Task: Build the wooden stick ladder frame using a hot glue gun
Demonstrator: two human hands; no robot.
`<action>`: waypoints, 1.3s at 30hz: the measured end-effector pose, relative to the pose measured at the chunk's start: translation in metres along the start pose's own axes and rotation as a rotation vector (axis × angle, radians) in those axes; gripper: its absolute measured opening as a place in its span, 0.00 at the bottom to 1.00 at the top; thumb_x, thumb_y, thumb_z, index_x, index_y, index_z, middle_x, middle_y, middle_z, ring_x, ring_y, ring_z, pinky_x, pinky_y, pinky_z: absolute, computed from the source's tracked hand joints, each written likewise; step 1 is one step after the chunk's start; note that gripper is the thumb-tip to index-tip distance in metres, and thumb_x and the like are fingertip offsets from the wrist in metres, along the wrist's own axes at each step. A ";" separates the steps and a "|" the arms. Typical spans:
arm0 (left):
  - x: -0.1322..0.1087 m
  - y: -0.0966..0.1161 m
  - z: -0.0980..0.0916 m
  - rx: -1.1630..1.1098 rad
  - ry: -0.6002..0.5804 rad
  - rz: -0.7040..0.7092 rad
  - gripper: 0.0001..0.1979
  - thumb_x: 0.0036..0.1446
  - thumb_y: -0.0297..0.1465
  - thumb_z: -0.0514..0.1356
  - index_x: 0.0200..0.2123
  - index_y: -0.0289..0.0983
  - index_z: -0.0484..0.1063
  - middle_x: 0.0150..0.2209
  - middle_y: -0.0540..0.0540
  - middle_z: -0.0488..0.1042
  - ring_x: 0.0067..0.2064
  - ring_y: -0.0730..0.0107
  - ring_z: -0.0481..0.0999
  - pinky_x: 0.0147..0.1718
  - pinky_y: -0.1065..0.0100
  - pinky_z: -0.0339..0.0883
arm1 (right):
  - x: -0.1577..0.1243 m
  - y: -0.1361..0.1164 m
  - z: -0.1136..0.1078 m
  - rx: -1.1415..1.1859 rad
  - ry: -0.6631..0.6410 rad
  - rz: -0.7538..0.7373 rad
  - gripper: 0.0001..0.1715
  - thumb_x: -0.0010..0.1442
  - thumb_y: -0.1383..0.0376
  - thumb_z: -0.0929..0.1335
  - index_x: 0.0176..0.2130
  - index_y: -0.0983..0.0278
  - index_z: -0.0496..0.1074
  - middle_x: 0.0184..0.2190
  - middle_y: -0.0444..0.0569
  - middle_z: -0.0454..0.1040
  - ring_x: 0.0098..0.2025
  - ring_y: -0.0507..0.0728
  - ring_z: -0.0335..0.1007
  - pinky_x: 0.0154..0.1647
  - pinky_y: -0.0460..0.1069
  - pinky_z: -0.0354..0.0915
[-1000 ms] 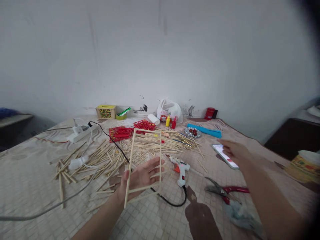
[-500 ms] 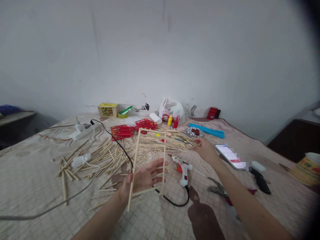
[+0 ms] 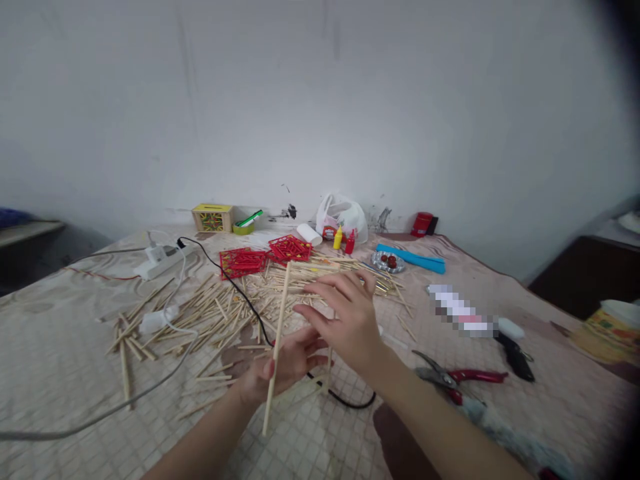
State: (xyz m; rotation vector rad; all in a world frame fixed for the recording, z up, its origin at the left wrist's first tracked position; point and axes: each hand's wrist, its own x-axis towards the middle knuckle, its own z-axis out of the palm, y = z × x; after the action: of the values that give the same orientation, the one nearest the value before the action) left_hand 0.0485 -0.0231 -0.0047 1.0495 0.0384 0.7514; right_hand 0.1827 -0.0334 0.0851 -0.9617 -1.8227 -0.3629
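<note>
My left hand is closed around a light frame of thin wooden sticks, its thumb against the long left-hand stick of the wooden stick frame. The frame stands tilted above the table. My right hand reaches across the frame's upper right part, thumb and fingers stretched out to the left and apart. Between those fingertips I see nothing held. The right hand covers much of the frame's right side and nearly all of the glue gun behind it. Loose wooden sticks lie behind and left of the hands.
Pruning shears and a phone lie right. A black cable runs from the power strip past the hands. Red stick panels, paint bottles, a foil dish and a plastic bag are farther back.
My right hand has moved left from the far pile of sticks to the frame and now hides the glue gun. My left hand keeps holding the frame, which has turned slightly.
</note>
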 end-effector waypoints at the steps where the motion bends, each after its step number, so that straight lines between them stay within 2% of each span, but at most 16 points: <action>1: 0.000 0.000 0.001 0.005 0.000 -0.006 0.49 0.30 0.52 0.64 0.55 0.34 0.59 0.54 0.34 0.60 0.55 0.49 0.57 0.49 0.56 0.51 | 0.001 -0.001 0.003 -0.005 0.007 -0.001 0.05 0.54 0.60 0.69 0.31 0.60 0.71 0.30 0.42 0.73 0.36 0.53 0.67 0.48 0.53 0.48; 4: 0.000 0.002 0.005 0.014 -0.006 -0.005 0.48 0.30 0.53 0.63 0.54 0.33 0.60 0.53 0.34 0.60 0.54 0.49 0.58 0.49 0.56 0.51 | 0.002 -0.002 0.006 -0.011 0.026 -0.010 0.04 0.56 0.64 0.67 0.30 0.60 0.71 0.29 0.41 0.73 0.34 0.51 0.66 0.48 0.53 0.47; 8: 0.000 0.003 0.007 -0.007 0.004 0.025 0.46 0.31 0.52 0.63 0.54 0.34 0.61 0.52 0.36 0.61 0.53 0.51 0.58 0.48 0.58 0.52 | 0.002 -0.002 0.002 0.009 -0.019 -0.043 0.06 0.58 0.67 0.65 0.32 0.59 0.72 0.30 0.41 0.73 0.36 0.52 0.66 0.48 0.53 0.47; 12: 0.000 0.002 0.001 -0.058 -0.016 0.005 0.49 0.31 0.51 0.63 0.56 0.33 0.59 0.54 0.34 0.60 0.55 0.49 0.56 0.49 0.56 0.52 | 0.002 -0.001 -0.006 0.038 -0.028 0.025 0.07 0.59 0.68 0.64 0.31 0.61 0.71 0.31 0.43 0.73 0.37 0.53 0.66 0.47 0.53 0.48; 17: -0.002 0.004 -0.008 -0.152 -0.039 -0.008 0.51 0.29 0.53 0.63 0.57 0.33 0.58 0.58 0.36 0.56 0.55 0.51 0.56 0.49 0.59 0.53 | 0.001 0.022 -0.010 0.060 0.079 0.181 0.08 0.59 0.66 0.63 0.31 0.62 0.70 0.31 0.46 0.74 0.37 0.55 0.66 0.45 0.53 0.51; 22: -0.004 0.008 -0.009 -0.216 -0.029 -0.042 0.53 0.28 0.55 0.62 0.57 0.31 0.57 0.58 0.33 0.56 0.56 0.49 0.56 0.50 0.58 0.52 | -0.013 0.059 -0.005 0.321 0.168 0.545 0.14 0.58 0.59 0.62 0.31 0.64 0.72 0.30 0.49 0.73 0.36 0.56 0.66 0.40 0.51 0.58; 25: -0.004 0.009 -0.009 -0.260 -0.050 -0.084 0.55 0.25 0.56 0.62 0.56 0.31 0.58 0.58 0.32 0.56 0.55 0.48 0.57 0.49 0.57 0.52 | -0.026 0.072 0.003 0.582 0.095 0.668 0.17 0.58 0.56 0.62 0.32 0.63 0.74 0.28 0.48 0.72 0.33 0.55 0.65 0.37 0.50 0.59; 28: -0.004 0.009 -0.012 -0.310 -0.082 -0.107 0.54 0.25 0.55 0.62 0.56 0.32 0.59 0.57 0.34 0.59 0.54 0.50 0.59 0.49 0.57 0.53 | -0.043 0.079 0.016 0.899 -0.023 0.650 0.19 0.57 0.53 0.62 0.36 0.61 0.76 0.29 0.47 0.72 0.33 0.54 0.64 0.36 0.49 0.59; 30: -0.004 0.008 -0.014 -0.328 -0.089 -0.121 0.54 0.25 0.55 0.62 0.56 0.31 0.59 0.56 0.35 0.60 0.53 0.52 0.61 0.49 0.58 0.54 | -0.055 0.082 0.024 1.029 -0.079 0.653 0.20 0.55 0.52 0.64 0.38 0.61 0.76 0.29 0.47 0.72 0.32 0.54 0.64 0.35 0.49 0.60; 34: -0.005 0.004 -0.019 -0.319 -0.089 -0.161 0.54 0.24 0.56 0.61 0.55 0.32 0.60 0.56 0.36 0.61 0.53 0.53 0.61 0.49 0.58 0.54 | -0.074 0.079 0.032 1.128 -0.135 0.699 0.20 0.50 0.51 0.67 0.37 0.60 0.76 0.29 0.48 0.73 0.33 0.55 0.66 0.36 0.49 0.61; 39: -0.002 0.001 -0.018 -0.268 -0.077 -0.181 0.54 0.25 0.57 0.61 0.55 0.33 0.59 0.56 0.36 0.60 0.54 0.54 0.59 0.49 0.59 0.53 | -0.079 0.061 0.023 1.185 -0.164 0.753 0.11 0.48 0.56 0.71 0.29 0.60 0.77 0.26 0.46 0.72 0.31 0.53 0.66 0.33 0.48 0.61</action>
State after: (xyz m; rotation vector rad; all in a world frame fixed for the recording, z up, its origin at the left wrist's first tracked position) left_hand 0.0396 -0.0097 -0.0135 0.8062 -0.0326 0.5352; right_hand 0.2281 -0.0151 -0.0050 -0.7023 -1.2909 1.1615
